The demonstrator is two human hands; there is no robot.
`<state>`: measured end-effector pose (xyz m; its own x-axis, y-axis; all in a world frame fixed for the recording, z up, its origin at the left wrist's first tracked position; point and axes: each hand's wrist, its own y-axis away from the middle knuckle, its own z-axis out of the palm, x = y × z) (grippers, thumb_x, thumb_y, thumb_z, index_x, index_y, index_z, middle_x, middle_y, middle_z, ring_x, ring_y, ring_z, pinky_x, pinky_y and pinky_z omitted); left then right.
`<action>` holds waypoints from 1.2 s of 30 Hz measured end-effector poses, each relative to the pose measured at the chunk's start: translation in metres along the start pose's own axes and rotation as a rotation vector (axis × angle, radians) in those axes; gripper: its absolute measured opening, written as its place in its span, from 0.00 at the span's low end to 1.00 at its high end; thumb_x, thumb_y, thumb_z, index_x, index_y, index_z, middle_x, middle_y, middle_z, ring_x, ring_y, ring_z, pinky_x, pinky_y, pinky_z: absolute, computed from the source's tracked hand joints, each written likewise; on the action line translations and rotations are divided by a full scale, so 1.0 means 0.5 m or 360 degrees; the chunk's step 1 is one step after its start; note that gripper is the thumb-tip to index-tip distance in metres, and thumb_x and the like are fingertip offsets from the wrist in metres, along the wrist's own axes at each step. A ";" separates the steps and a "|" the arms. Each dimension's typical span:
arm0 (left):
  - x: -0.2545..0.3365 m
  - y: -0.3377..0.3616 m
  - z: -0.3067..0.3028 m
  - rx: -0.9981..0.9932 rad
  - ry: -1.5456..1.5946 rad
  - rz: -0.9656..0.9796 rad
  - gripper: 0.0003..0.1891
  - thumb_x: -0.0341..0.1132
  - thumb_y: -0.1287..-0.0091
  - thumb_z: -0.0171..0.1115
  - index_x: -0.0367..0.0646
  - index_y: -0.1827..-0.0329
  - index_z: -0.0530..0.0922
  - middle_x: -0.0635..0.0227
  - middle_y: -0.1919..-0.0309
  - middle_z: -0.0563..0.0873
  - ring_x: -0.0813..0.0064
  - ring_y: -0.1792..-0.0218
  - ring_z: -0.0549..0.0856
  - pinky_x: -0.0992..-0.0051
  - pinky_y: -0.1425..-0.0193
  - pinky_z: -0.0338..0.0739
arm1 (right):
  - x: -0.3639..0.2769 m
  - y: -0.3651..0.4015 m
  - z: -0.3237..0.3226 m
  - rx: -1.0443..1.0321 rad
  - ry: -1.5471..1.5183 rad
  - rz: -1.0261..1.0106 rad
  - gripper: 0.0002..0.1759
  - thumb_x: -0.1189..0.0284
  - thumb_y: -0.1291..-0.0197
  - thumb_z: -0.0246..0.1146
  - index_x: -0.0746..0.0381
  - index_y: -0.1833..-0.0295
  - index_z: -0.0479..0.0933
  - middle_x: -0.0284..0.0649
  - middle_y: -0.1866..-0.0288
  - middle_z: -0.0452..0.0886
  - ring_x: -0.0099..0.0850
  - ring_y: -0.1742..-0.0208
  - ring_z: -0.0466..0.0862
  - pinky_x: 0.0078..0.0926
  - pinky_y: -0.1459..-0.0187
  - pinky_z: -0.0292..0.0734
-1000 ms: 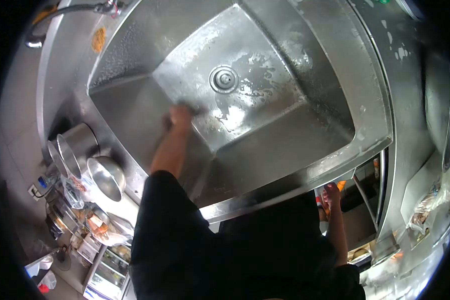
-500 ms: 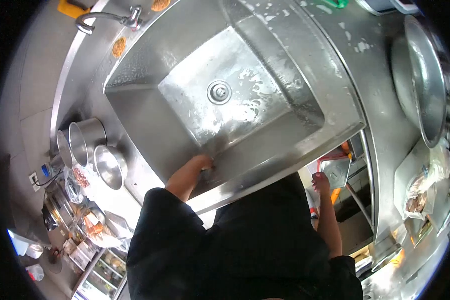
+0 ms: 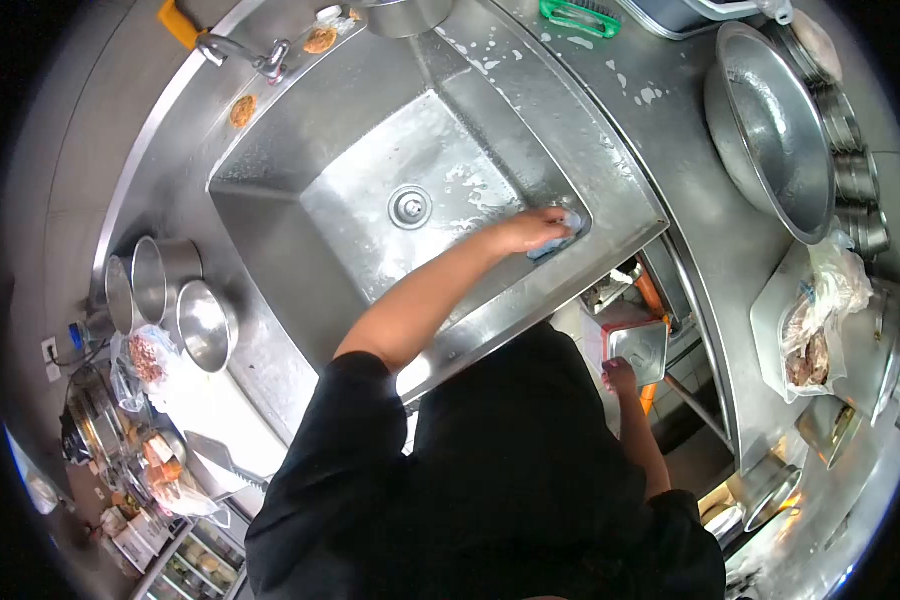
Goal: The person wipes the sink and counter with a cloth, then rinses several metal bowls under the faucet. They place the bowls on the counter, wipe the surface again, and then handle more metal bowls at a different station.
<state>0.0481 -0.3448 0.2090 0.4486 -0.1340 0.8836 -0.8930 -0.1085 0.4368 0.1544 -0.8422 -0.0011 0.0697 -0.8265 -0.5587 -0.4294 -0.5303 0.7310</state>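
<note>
My left hand (image 3: pixel 535 232) reaches into a steel sink (image 3: pixel 270 235) and presses a bluish cloth (image 3: pixel 572 228) against its right corner. The fingers are closed over the cloth, which is partly hidden under them. Wet patches and suds cover the sink floor around the drain (image 3: pixel 410 207). At my right side, outside the sink, my right hand (image 3: pixel 618 376) hangs low with its fingers curled in and nothing visible in them. Behind it, below counter level, is a rectangular clear lid or container with a red rim (image 3: pixel 638 350).
A faucet (image 3: pixel 260 62) and brown scouring pads (image 3: pixel 242 111) sit along the far-left rim. A green brush (image 3: pixel 582 18) and a large steel bowl (image 3: pixel 770 135) stand on the right counter, with bagged meat (image 3: pixel 808 360) nearer. Pots (image 3: pixel 165 280) and a knife (image 3: pixel 220 458) lie left.
My left hand has moved from the sink's near-left wall to its right corner, where the cloth now shows. The view has shifted slightly; my right hand stays hanging low.
</note>
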 end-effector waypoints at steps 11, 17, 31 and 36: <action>-0.260 0.641 0.030 0.0008 0.0015 -0.0638 0.26 0.42 0.36 0.56 0.49 0.34 0.70 0.64 0.48 0.81 0.70 0.49 0.78 0.70 0.41 0.72 | -0.100 -0.194 -0.061 -0.0134 0.0150 0.0085 0.12 0.61 0.39 0.61 0.55 0.54 0.75 0.37 0.75 0.81 0.27 0.81 0.79 0.28 0.83 0.74; -0.199 0.644 -0.091 -0.0352 -0.0608 -0.0922 0.23 0.42 0.43 0.61 0.49 0.42 0.78 0.60 0.52 0.84 0.65 0.51 0.81 0.65 0.47 0.75 | -0.156 -0.287 -0.130 -0.0043 0.0285 -0.0062 0.09 0.62 0.37 0.56 0.56 0.59 0.75 0.36 0.81 0.75 0.28 0.84 0.75 0.30 0.85 0.72; 0.249 0.109 -0.680 0.2051 -0.1265 0.0442 0.15 0.36 0.43 0.65 0.46 0.52 0.78 0.58 0.54 0.82 0.55 0.52 0.81 0.57 0.48 0.75 | -0.187 0.014 -0.049 0.0460 -0.0290 0.0086 0.06 0.69 0.45 0.61 0.60 0.69 0.78 0.39 0.77 0.81 0.31 0.77 0.81 0.34 0.73 0.78; 0.196 0.114 -0.686 0.2467 -0.1209 0.0341 0.24 0.44 0.37 0.62 0.44 0.40 0.75 0.56 0.43 0.79 0.55 0.40 0.76 0.55 0.38 0.69 | -0.068 0.049 -0.007 0.0459 0.1169 -0.1282 0.09 0.67 0.44 0.63 0.63 0.68 0.76 0.41 0.78 0.80 0.30 0.83 0.80 0.32 0.81 0.77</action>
<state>0.0285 -0.0259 0.3781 0.6591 -0.6158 0.4317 -0.2767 -0.7323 -0.6223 0.1447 -0.8276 0.0372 0.8925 -0.2244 -0.3912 -0.2053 -0.9745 0.0906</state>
